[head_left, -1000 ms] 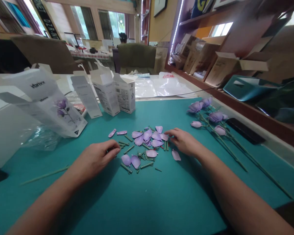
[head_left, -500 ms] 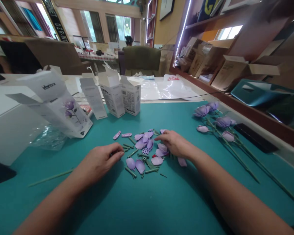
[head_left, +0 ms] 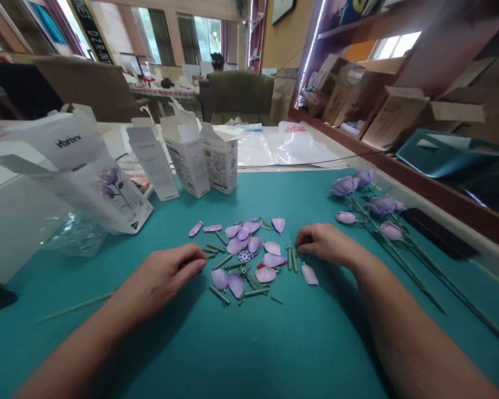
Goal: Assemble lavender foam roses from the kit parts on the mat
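Right hand (head_left: 326, 242) has slid outward off the petal pile (head_left: 235, 245) and now sits curled beside some short green stems (head_left: 290, 258); can't tell if it's pinching anything. Left hand (head_left: 168, 277) is half-curled at the pile's left, grip unclear too. Everything's mid-mat (head_left: 249, 343), petals thin and cupped, lilac to pale. Counting: three pale pink petals (head_left: 266, 275), two lilac ones up front (head_left: 236, 285), one purple wheel-like piece (head_left: 244, 255).

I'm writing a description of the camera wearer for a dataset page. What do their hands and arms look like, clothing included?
The left hand and right hand wear no gloves. The left forearm and right forearm show no sleeves, and no watch, bracelet or marking is visible.
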{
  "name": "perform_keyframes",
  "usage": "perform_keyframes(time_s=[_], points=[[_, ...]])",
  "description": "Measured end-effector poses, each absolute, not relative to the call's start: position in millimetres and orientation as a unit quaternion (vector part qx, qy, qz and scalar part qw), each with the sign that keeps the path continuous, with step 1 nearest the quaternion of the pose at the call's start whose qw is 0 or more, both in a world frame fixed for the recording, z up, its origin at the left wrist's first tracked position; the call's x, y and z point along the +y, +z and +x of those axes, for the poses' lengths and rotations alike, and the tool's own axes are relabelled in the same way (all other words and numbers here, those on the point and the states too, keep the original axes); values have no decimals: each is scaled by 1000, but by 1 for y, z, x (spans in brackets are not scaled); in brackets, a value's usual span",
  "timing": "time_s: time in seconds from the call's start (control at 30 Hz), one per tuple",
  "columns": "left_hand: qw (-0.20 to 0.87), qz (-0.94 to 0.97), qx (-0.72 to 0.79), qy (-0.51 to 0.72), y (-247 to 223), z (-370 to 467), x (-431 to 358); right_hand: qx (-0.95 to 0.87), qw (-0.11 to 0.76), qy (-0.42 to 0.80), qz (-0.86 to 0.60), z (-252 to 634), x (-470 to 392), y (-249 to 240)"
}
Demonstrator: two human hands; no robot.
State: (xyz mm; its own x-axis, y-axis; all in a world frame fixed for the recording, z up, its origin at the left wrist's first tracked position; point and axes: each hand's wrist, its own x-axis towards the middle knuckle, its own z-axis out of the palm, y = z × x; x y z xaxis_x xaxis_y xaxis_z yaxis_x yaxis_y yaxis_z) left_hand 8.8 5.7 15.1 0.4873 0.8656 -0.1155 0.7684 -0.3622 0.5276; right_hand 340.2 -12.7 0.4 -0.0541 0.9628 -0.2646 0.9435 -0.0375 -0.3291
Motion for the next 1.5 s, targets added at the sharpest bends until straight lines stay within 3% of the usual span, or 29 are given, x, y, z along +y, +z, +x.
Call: perform_keyframes(time_s=[0.3, 0.5, 0.7, 0.97, 1.3, 1.5], points=[[267, 817, 507, 67, 14, 9, 8, -695, 45, 238, -677, 328, -10, -7], [266, 818, 505, 65, 13, 9, 9, -719, 107, 160, -668, 318, -13, -7], [274, 818, 502, 61, 11, 9, 8, -777, 84, 205, -589, 300, -14, -14], [265, 824, 495, 78, 10, 7, 8, -726, 210, 122, -643, 310, -7, -16], [269, 816, 508, 59, 14, 10, 8, -697, 44, 232, -678, 347, -14, 3], [265, 816, 509, 66, 17, 9, 7, -692, 12, 242, -680, 337, -15, 4]])
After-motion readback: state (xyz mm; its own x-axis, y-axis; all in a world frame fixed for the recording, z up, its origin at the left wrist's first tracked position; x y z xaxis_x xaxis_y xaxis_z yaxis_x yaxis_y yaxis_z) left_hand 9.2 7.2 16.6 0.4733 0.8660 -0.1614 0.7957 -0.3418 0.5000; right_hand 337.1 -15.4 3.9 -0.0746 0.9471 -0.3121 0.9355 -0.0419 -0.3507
